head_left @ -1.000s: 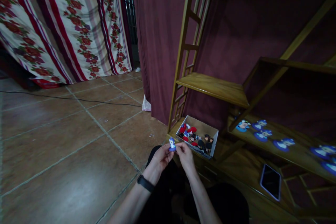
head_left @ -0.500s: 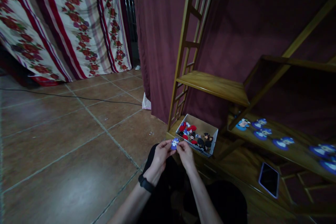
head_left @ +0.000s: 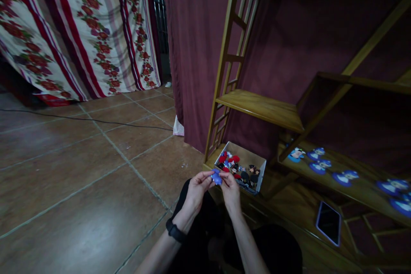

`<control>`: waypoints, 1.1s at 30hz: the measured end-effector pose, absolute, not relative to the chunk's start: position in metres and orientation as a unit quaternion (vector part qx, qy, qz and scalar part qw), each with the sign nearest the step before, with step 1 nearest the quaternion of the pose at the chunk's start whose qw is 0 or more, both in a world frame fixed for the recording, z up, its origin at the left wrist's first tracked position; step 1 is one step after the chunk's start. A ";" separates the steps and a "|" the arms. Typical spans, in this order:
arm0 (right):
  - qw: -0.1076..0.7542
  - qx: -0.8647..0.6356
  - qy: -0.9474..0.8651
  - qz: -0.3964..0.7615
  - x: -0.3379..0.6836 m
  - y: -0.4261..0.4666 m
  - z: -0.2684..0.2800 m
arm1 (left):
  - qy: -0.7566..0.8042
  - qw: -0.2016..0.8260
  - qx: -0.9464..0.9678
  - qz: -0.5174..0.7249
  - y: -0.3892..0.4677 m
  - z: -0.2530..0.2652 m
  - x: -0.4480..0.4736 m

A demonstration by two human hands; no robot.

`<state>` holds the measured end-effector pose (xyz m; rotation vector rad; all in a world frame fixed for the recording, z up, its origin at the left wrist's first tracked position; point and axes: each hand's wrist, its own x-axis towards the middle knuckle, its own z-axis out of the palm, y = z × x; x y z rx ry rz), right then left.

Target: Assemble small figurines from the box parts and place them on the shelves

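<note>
Between my two hands is a small blue-purple figurine (head_left: 216, 177), held up in front of the box. My left hand (head_left: 198, 188), with a dark band on its wrist, pinches its left side. From the other side the fingertips of my right hand (head_left: 230, 189) close on it. Its plain blue side faces me, and its finer details are too small to tell. Just beyond my hands, an open cardboard box (head_left: 262, 170) holds several small figurines (head_left: 235, 159) in red, black and blue.
Several blue-and-white figurines (head_left: 345, 177) stand along the wooden shelf (head_left: 366, 188) at right. Below them lies a phone (head_left: 328, 223) with a purple edge. A higher shelf board (head_left: 260, 107) juts out behind the box. A black cable (head_left: 96, 118) crosses the tiled floor.
The figurine has been turned in my fingers: its white patterned side faced me before, and now a plain blue side does. Both hands keep their grip.
</note>
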<state>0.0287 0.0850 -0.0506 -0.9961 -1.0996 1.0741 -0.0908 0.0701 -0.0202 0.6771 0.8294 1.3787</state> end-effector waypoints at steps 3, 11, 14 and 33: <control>0.592 -0.450 -0.487 0.458 0.028 0.085 -0.054 | 0.370 0.644 0.293 0.602 0.070 -0.023 -0.091; 0.565 -0.511 -0.487 0.427 0.023 0.084 -0.062 | 0.415 0.677 0.204 0.572 0.076 -0.034 -0.092; 0.554 -0.523 -0.477 0.438 0.022 0.084 -0.060 | 0.415 0.704 0.175 0.549 0.077 -0.033 -0.094; 0.558 -0.524 -0.455 0.456 0.034 0.082 -0.062 | 0.410 0.695 0.195 0.558 0.074 -0.032 -0.082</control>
